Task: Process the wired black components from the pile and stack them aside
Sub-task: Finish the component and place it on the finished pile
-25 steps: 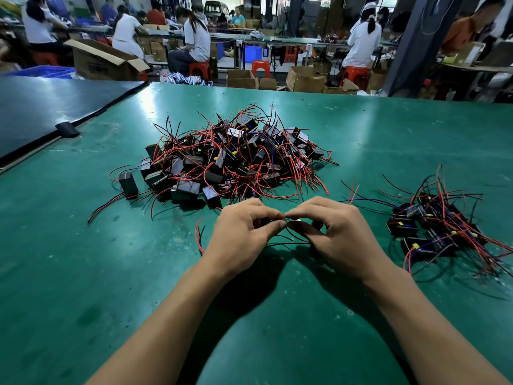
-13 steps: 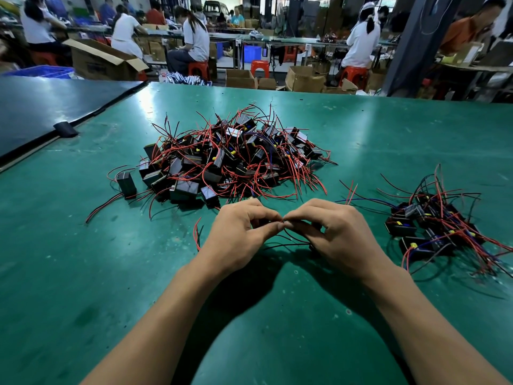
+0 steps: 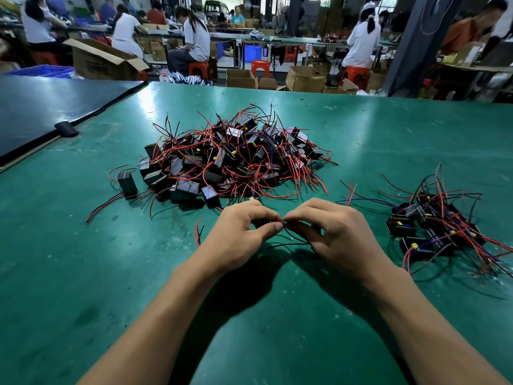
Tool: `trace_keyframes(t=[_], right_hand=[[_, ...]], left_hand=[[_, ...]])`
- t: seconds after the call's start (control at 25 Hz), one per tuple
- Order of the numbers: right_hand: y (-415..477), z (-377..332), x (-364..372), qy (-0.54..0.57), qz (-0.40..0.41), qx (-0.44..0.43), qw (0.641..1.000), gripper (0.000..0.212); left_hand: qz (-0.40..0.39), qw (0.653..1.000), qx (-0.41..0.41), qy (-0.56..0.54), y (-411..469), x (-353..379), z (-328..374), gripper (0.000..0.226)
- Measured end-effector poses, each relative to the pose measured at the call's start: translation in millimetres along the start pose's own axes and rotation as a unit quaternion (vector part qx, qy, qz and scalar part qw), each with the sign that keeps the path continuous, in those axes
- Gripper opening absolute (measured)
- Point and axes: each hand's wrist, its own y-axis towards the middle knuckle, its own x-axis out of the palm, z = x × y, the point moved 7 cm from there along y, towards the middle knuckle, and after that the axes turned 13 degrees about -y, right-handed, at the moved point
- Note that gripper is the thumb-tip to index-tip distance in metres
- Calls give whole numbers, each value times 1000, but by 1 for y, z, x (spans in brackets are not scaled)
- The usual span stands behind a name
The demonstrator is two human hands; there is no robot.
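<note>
A big pile of black box components (image 3: pixel 227 159) tangled in red and black wires lies on the green table (image 3: pixel 83 273), just beyond my hands. At the right sits a smaller stack of the same components (image 3: pixel 433 226), some with yellow tabs. My left hand (image 3: pixel 238 234) and my right hand (image 3: pixel 336 232) meet fingertip to fingertip near the table's middle, both pinching thin wire ends (image 3: pixel 288 237) of one component. That component's body is hidden under my hands.
One loose black component (image 3: pixel 127 183) lies at the pile's left edge. A dark blue table (image 3: pixel 41 107) adjoins on the left, with a small black block (image 3: pixel 66 128) at the seam. Beyond the far edge are cardboard boxes, red stools and seated people.
My hands stay in the same spot. The fingertips have shifted slightly on the wires. Both piles are unchanged.
</note>
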Motion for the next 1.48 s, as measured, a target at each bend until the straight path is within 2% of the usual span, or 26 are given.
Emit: trace_keyframes(t=[0.32, 0.44, 0.52, 0.6, 0.68, 0.76, 0.88, 1.0, 1.08, 1.28, 1.48], right_hand=[[1, 0, 3, 5, -20, 16, 1000, 9], [0, 4, 7, 65, -25, 97, 993, 5], [-2, 10, 19, 151, -48, 204, 966, 13], [-4, 16, 32, 224, -85, 298, 924, 20], [-6, 20, 38, 262, -106, 351, 893, 23], [-5, 22, 38, 269, -115, 364, 884, 22], [-5, 18, 33, 239, -121, 318, 910, 20], [1, 12, 12, 151, -48, 199, 967, 5], [2, 8, 0, 96, 2, 121, 988, 11], [0, -3, -5, -3, 40, 20, 999, 12], [2, -5, -8, -16, 18, -6, 1000, 16]], left_hand=[[-5, 1000, 17, -7, -1, 0, 3, 8], [12, 999, 48, 12, -1, 0, 7, 7], [29, 996, 74, 37, -3, 0, 10, 6], [34, 993, 96, 61, -4, 2, 12, 6], [29, 990, 114, 74, -5, 4, 15, 9], [32, 987, 129, 96, -6, 5, 18, 11], [54, 985, 123, 106, -6, 1, 17, 10], [69, 994, 71, 43, -4, -4, 12, 7], [58, 997, 43, 13, -3, -3, 10, 7], [11, 1000, 1, -23, -3, 1, 6, 6], [7, 999, -17, -29, -3, -1, 4, 6]])
